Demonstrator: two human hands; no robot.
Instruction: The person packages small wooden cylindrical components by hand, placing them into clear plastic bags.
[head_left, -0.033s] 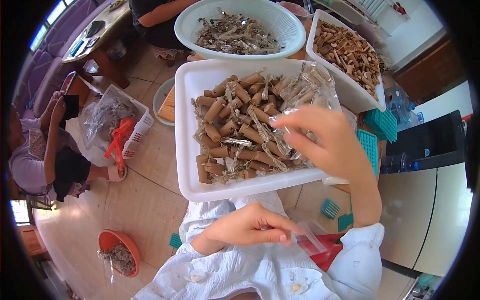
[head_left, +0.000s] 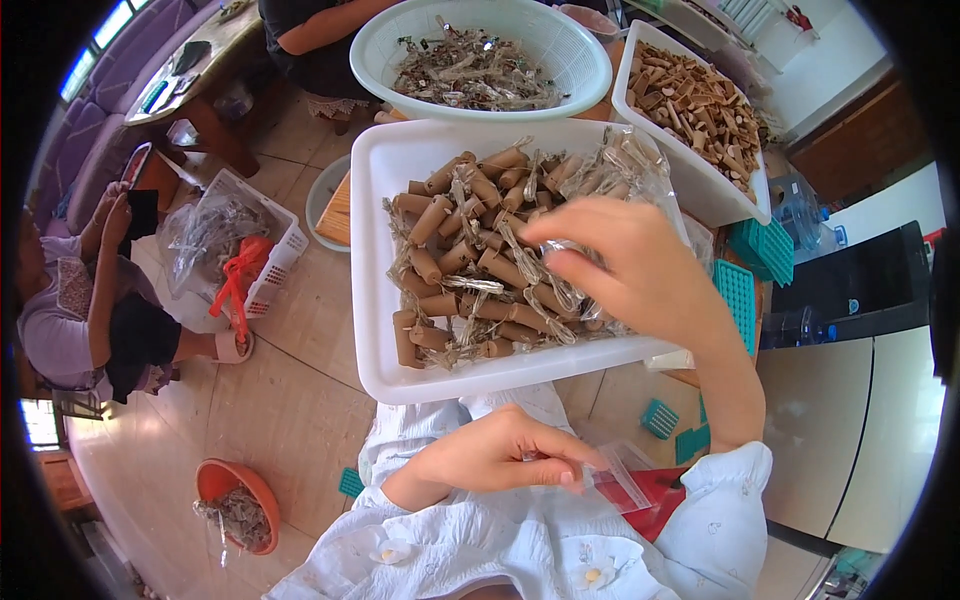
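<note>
The right hand (head_left: 640,270) reaches into the white rectangular tray (head_left: 375,250), fingers pinched narrowly on a clear-wrapped brown roll (head_left: 560,250) above the heap of wrapped rolls (head_left: 470,270) filling the tray. The left hand (head_left: 500,455) rests low over the lap, fingers closed on a small clear plastic bag (head_left: 615,478) beside a red object (head_left: 660,495).

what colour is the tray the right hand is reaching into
White, a rectangular tray, clearest in the head view under the right hand.
</note>
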